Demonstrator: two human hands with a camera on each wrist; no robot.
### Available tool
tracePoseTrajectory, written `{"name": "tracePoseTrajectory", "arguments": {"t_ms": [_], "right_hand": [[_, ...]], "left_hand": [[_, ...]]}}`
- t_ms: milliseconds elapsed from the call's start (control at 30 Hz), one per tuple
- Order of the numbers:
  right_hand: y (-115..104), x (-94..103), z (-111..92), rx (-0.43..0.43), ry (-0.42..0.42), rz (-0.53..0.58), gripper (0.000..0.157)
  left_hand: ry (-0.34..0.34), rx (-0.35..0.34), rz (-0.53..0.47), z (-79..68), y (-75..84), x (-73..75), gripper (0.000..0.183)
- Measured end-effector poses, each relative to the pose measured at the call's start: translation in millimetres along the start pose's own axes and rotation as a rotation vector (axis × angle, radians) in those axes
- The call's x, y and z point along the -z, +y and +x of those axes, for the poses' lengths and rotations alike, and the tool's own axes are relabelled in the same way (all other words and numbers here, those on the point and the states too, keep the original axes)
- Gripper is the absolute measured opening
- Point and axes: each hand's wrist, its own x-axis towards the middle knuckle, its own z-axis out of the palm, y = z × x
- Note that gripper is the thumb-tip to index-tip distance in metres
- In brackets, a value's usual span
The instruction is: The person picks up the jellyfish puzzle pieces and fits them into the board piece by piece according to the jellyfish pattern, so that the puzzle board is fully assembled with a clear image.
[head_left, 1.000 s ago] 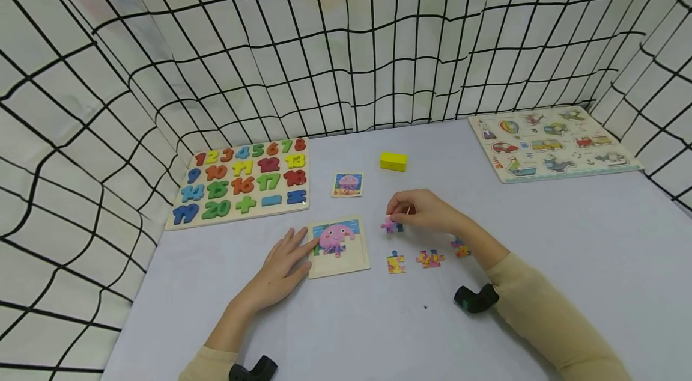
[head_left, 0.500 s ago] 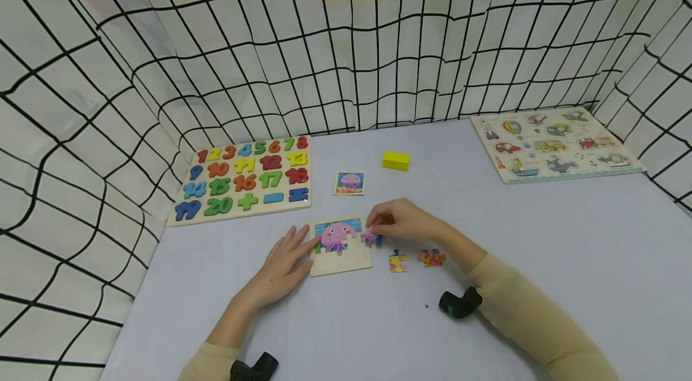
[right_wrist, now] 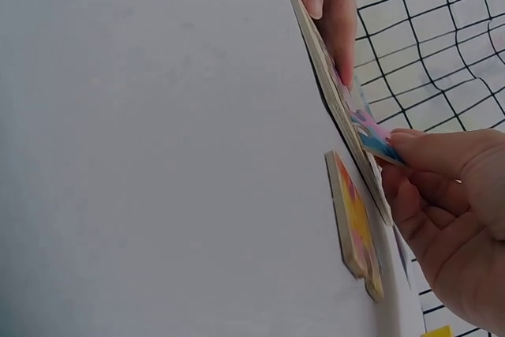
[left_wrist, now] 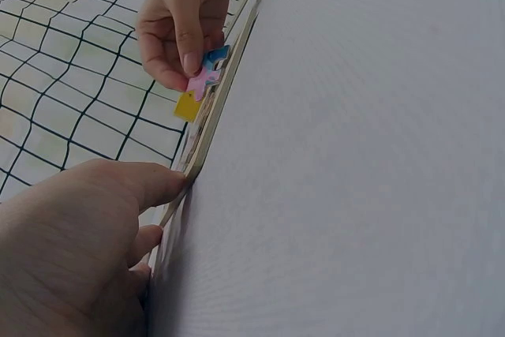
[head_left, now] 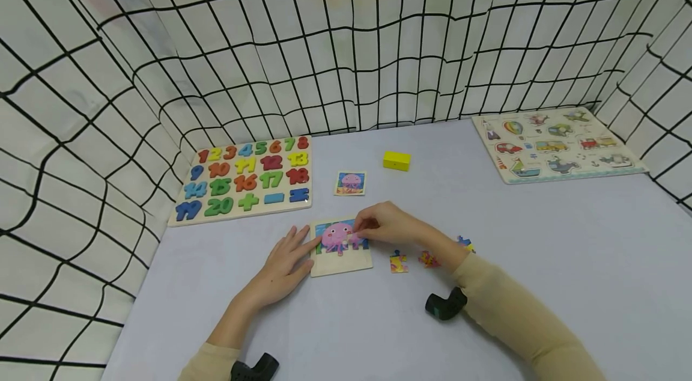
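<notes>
A small wooden jigsaw board [head_left: 342, 265] lies on the table, its upper part showing a pink octopus on blue. My left hand [head_left: 281, 270] rests along the board's left edge with fingers spread, index fingertip on the octopus. Between thumb and fingers, my right hand [head_left: 391, 226] pinches a pink and blue jigsaw piece [right_wrist: 380, 146] over the board's right side. In the left wrist view this piece [left_wrist: 205, 78] is tilted above the board's surface. Right of the board lie a yellow jigsaw piece [head_left: 399, 262] and a red-yellow piece [head_left: 428, 259], the latter partly hidden by the right forearm.
Another loose piece [head_left: 465, 243] shows beyond the right forearm. Behind the board are a small octopus picture card [head_left: 350, 183] and a yellow block [head_left: 396, 160]. A number puzzle [head_left: 245, 179] stands back left, a vehicle puzzle [head_left: 559, 145] back right. Black netting [head_left: 378, 38] encloses the table.
My right hand has moved left with the pinched jigsaw piece, from beside the board to over its right side. The left hand has stayed on the board's left edge.
</notes>
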Motion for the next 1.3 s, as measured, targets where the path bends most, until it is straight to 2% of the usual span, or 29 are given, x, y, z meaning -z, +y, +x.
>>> {"name": "tracePoseTrajectory", "arguments": {"t_ms": [200,667,933,1300], "right_hand": [[-3.6,-4.4,4.7,0.018,0.013,-0.074,0.006],[-10.3,-12.0,9.8,-0.016,0.081,-0.191,0.004],[-14.5,-15.1,13.4,-0.035,0.089,-0.267,0.011],[-12.5,-17.0,16.1,-0.169,0.096,-0.325,0.015]], "left_hand": [[0.001,-0.001,0.003,0.1,0.6,-0.1,0.046],[0.007,-0.01,0.018,0.0,0.4,0.3,0.046],[0.009,-0.016,0.023,0.2,-1.1,-0.4,0.046],[0.004,-0.01,0.024,0.7,0.4,0.2,0.046]]}}
